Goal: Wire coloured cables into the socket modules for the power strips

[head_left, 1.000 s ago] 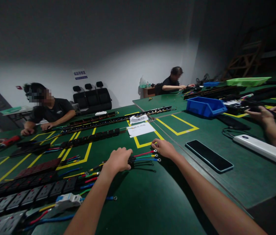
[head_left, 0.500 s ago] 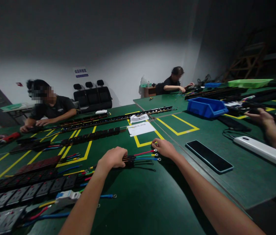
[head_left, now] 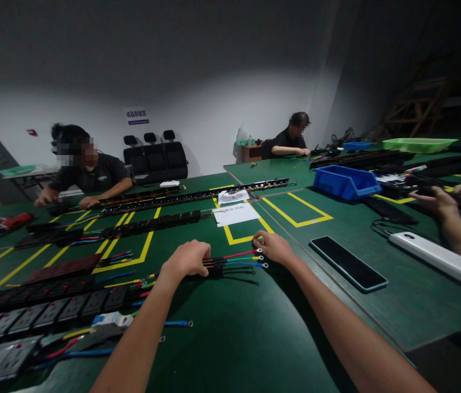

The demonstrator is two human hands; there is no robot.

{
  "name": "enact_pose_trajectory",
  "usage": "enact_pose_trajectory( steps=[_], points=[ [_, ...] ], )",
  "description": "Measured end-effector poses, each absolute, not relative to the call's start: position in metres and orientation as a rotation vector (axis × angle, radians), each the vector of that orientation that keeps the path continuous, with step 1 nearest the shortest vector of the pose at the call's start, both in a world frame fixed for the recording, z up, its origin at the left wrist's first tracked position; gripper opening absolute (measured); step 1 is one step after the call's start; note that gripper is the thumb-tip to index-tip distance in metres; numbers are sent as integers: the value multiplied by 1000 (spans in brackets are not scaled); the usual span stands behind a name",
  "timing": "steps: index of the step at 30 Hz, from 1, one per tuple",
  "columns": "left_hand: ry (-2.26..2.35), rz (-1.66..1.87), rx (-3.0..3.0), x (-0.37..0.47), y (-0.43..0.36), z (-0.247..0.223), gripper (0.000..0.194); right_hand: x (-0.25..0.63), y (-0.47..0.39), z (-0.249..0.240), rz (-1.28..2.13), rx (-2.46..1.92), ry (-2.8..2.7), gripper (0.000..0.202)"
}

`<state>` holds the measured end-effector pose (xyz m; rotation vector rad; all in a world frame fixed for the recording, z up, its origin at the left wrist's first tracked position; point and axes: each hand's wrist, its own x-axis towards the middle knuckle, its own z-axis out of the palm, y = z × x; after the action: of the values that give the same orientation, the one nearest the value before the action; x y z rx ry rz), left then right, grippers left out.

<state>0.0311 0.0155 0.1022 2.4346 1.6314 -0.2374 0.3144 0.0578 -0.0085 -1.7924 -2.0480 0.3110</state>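
My left hand (head_left: 188, 258) is closed over a bundle of wires (head_left: 217, 263), its fingers curled around from above. Red, yellow, blue and black wires fan out to the right of it, several ending in ring terminals (head_left: 260, 257). Just beyond these ends, my right hand (head_left: 274, 247) rests low over the table with thumb and fingers drawn together. Whatever its fingertips hold, if anything, is too small to make out. Left of my left forearm lie rows of black socket strips (head_left: 56, 317) with coloured leads and a white-and-blue breaker (head_left: 111, 323).
A phone (head_left: 348, 263) and a white power bank (head_left: 438, 256) lie to the right, near another person's hands (head_left: 438, 199). Further back are a blue bin (head_left: 345, 182), white paper sheets (head_left: 236, 214) and long black strips (head_left: 197, 194). Two co-workers sit across the green table (head_left: 291, 327).
My hands and the wires stay almost in place. At the left, a co-worker's hands have moved apart; at the back, another's hands have come together. The person at right has moved their hands slightly.
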Motion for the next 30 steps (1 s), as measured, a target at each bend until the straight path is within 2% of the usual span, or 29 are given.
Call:
enact_pose_trajectory(
  steps=[5, 7, 13, 30],
  points=[
    [1639, -315, 2407, 18, 15, 117, 62, 315, 59, -9, 314, -1811, -2047, 24],
    [1657, -346, 2411, 16, 15, 121, 65, 314, 59, -9, 310, -1819, -2043, 24],
    [1739, -496, 2276, 12, 21, 113, 56, 313, 58, -9, 298, -1808, -2042, 24],
    [1651, -319, 2343, -4, 36, 100, 28, 317, 60, -13, 292, -1803, -2055, 20]
  ],
)
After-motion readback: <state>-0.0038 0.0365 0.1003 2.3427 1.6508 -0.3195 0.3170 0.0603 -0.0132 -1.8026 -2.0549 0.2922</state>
